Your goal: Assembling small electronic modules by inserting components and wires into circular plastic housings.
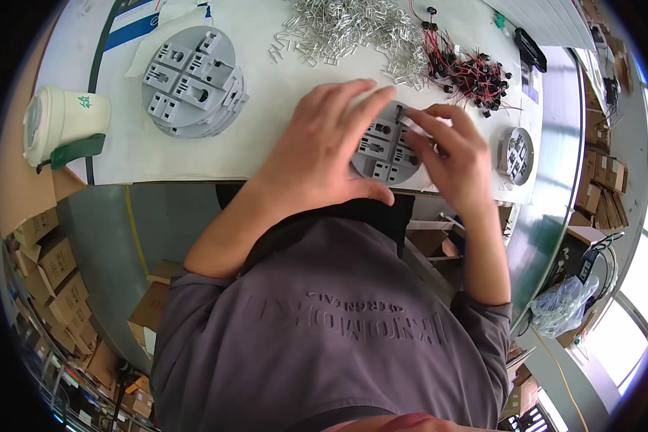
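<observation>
A round grey plastic base (373, 164) with raised blocks and slots lies near the table's front edge, between my hands. My left hand (326, 144) is beside its left rim, fingers stretched past the far side and thumb spread along the near side. Whether its fingertips press on the rim I cannot tell. Over the right part of the base, my right hand (453, 147) is closed in a pinch, its fingertips at the blocks. What it pinches, if anything, is too small to make out. Both hands cover parts of the base.
Similar grey bases stand in a stack (194, 83) at the left, by a white lidded cup (68, 122). Metal clips (353, 29) are heaped at the back, beside black parts with red wires (475, 79). Another round grey piece (516, 156) sits at the right.
</observation>
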`<act>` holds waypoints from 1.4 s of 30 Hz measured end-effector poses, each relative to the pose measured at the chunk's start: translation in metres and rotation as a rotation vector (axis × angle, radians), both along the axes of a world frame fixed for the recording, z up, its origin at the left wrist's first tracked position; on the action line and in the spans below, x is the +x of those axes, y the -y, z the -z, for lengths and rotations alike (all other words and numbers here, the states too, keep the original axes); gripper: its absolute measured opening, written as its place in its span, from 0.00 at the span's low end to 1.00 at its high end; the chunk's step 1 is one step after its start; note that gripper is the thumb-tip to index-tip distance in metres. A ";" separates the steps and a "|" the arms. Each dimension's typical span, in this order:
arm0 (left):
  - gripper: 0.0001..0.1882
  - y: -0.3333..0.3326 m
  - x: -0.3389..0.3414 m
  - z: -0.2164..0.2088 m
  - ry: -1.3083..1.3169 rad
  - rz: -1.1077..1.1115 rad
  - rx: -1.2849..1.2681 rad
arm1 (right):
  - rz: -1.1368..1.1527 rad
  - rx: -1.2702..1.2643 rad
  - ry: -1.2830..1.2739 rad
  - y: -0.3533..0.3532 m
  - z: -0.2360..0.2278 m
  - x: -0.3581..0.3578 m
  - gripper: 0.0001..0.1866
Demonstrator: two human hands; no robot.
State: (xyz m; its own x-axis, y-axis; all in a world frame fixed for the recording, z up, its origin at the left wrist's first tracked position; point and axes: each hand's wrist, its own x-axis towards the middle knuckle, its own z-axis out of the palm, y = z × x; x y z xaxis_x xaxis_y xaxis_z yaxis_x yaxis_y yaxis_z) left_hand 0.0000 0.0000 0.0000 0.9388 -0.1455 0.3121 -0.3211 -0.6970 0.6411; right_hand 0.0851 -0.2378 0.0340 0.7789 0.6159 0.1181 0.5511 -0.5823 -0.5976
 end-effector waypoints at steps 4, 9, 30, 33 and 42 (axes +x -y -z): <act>0.32 -0.034 -0.011 -0.007 0.025 -0.168 -0.004 | 0.052 -0.146 0.249 -0.007 0.021 -0.025 0.24; 0.27 -0.034 -0.008 0.001 0.024 -0.178 0.078 | 0.085 0.011 0.294 -0.007 0.031 -0.028 0.26; 0.28 0.000 0.031 -0.023 0.006 0.059 -0.392 | 0.295 0.002 0.144 0.000 0.030 -0.058 0.33; 0.28 0.002 0.040 -0.022 -0.076 0.070 -0.353 | 0.282 -0.014 0.146 0.000 0.031 -0.056 0.35; 0.24 0.018 0.067 -0.062 -0.196 0.134 0.112 | 0.306 0.072 0.058 0.000 0.026 -0.053 0.30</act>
